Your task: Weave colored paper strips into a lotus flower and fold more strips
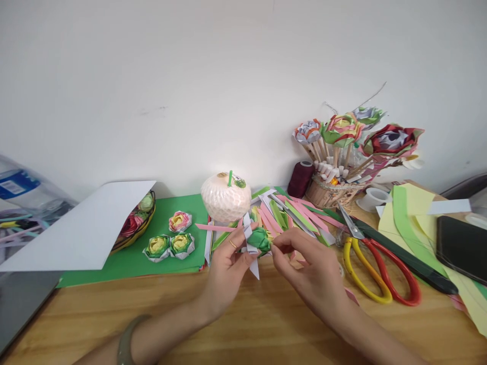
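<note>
My left hand [229, 266] grips a small folded paper flower [259, 240], green with a yellow centre and white paper strips standing out from it. Pinched together at the flower's right edge are the thumb and finger of my right hand [310, 261]; what lies between them is too small to make out. Behind both hands is a pile of pink, green and white paper strips [292, 213]. Three finished-looking paper flowers [181, 244] rest on green paper [163, 205] to the left.
A white foam-netted ball [226, 197] stands behind my hands. On the right lie scissors [375, 263], a dark green box-cutter-like tool [414, 261] and a phone [462, 246]. Flowers on sticks fill a woven holder [329, 192] beside a dark thread spool [300, 179]. White paper [87, 223] partly covers a basket [150, 215].
</note>
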`<state>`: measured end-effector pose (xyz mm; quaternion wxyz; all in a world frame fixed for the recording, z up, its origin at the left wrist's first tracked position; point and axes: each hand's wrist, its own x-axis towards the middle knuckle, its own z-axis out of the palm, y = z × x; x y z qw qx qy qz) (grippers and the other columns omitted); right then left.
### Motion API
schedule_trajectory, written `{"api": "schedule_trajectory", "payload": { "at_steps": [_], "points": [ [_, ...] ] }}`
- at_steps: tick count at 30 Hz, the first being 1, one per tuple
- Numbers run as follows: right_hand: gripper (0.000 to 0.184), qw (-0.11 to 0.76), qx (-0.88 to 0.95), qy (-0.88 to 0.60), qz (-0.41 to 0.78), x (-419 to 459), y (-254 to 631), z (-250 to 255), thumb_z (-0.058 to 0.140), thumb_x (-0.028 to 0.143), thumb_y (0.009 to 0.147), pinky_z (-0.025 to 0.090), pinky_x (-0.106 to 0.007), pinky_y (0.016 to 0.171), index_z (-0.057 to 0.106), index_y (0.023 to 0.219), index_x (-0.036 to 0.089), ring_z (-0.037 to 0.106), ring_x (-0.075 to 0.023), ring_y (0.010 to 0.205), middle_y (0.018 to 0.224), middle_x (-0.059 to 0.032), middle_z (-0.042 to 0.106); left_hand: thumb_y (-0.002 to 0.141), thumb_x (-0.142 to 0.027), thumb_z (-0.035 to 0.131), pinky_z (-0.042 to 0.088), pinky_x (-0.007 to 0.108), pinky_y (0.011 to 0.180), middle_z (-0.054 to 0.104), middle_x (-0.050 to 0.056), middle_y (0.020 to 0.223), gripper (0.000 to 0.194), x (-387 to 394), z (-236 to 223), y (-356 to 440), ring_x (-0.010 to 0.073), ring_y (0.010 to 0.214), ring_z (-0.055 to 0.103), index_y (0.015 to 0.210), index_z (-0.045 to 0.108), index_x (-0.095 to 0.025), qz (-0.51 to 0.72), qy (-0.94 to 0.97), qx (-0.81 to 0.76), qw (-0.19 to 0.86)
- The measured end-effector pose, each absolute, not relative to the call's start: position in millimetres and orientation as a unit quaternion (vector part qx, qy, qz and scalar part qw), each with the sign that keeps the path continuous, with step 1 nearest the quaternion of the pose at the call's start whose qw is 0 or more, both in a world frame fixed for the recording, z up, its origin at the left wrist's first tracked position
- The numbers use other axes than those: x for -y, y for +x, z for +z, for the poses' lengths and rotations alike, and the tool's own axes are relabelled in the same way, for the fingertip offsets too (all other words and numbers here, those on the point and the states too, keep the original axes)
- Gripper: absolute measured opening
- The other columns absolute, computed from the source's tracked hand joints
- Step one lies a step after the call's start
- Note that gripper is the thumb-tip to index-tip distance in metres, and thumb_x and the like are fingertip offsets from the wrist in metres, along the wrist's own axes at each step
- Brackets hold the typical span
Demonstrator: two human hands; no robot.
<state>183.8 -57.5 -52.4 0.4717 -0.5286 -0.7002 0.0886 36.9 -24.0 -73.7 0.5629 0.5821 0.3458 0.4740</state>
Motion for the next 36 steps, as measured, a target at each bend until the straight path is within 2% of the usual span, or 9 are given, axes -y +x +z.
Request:
{"api": "schedule_trajectory", "payload": {
  "at_steps": [3,8,12,17,24,32,36],
  "points": [
    [0.011,0.464,0.715,-0.521,0.043,58.4,183.4,-54.8,0.051,0.013,0.079,0.043,-0.024,0.056,0.056,0.071,0.018,0.055,-0.0132,0.061,0.066,-0.0017,0.059,0.076,-0.024,0.060,0.042,0.032,0.093,0.056,0.004,0.124,0.039,26.1,-73.4,37.5,0.0224,0.115,0.049,0.115,0.058,-0.024,0.467,0.578,-0.351,0.569],
    [0.014,0.477,0.666,-0.510,0.262,56.9,185.3,-49.6,0.050,0.021,0.084,0.041,-0.022,0.055,0.056,0.071,0.019,0.051,-0.0113,0.060,0.066,0.0012,0.055,0.078,-0.031,0.058,0.044,0.032,0.091,0.058,0.005,0.121,0.043,26.5,-72.9,37.1,0.0217,0.109,0.054,0.120,0.053,-0.023,0.458,0.547,-0.346,0.609],
    [0.011,0.488,0.642,-0.501,0.315,54.6,186.5,-47.8,0.052,0.022,0.082,0.040,-0.022,0.054,0.057,0.072,0.019,0.049,-0.0110,0.060,0.066,0.0020,0.053,0.079,-0.030,0.057,0.042,0.032,0.095,0.056,0.004,0.124,0.042,26.0,-72.4,36.6,0.0217,0.114,0.051,0.120,0.052,-0.023,0.457,0.556,-0.340,0.606],
    [0.013,0.468,0.658,-0.518,0.282,53.6,185.2,-45.3,0.051,0.016,0.077,0.038,-0.022,0.050,0.053,0.065,0.018,0.047,-0.0108,0.055,0.059,0.0026,0.050,0.079,-0.024,0.057,0.039,0.033,0.098,0.055,0.005,0.125,0.039,26.5,-73.7,35.8,0.0224,0.121,0.044,0.118,0.054,-0.022,0.460,0.581,-0.331,0.584],
    [0.016,0.453,0.691,-0.510,0.238,55.0,186.2,-41.1,0.047,0.011,0.075,0.038,-0.021,0.050,0.049,0.061,0.019,0.046,-0.0101,0.054,0.058,0.0030,0.049,0.080,-0.024,0.057,0.037,0.034,0.099,0.056,0.005,0.124,0.036,27.7,-77.0,34.1,0.0218,0.121,0.045,0.116,0.056,-0.023,0.467,0.598,-0.309,0.574],
    [0.014,0.439,0.728,-0.518,0.095,55.6,185.2,-49.7,0.046,0.008,0.072,0.040,-0.021,0.050,0.051,0.066,0.019,0.049,-0.0104,0.053,0.060,0.0010,0.053,0.080,-0.022,0.056,0.036,0.032,0.098,0.050,0.004,0.131,0.035,27.2,-80.3,32.8,0.0216,0.121,0.044,0.115,0.057,-0.025,0.464,0.619,-0.299,0.558],
    [0.014,0.420,0.735,-0.532,0.020,57.0,184.9,-55.0,0.046,0.010,0.074,0.041,-0.022,0.051,0.055,0.069,0.018,0.052,-0.0120,0.055,0.063,-0.0013,0.056,0.080,-0.018,0.055,0.030,0.032,0.103,0.050,0.002,0.131,0.035,26.2,-84.1,32.2,0.0195,0.127,0.036,0.114,0.058,-0.028,0.477,0.640,-0.293,0.527]
  ]
}}
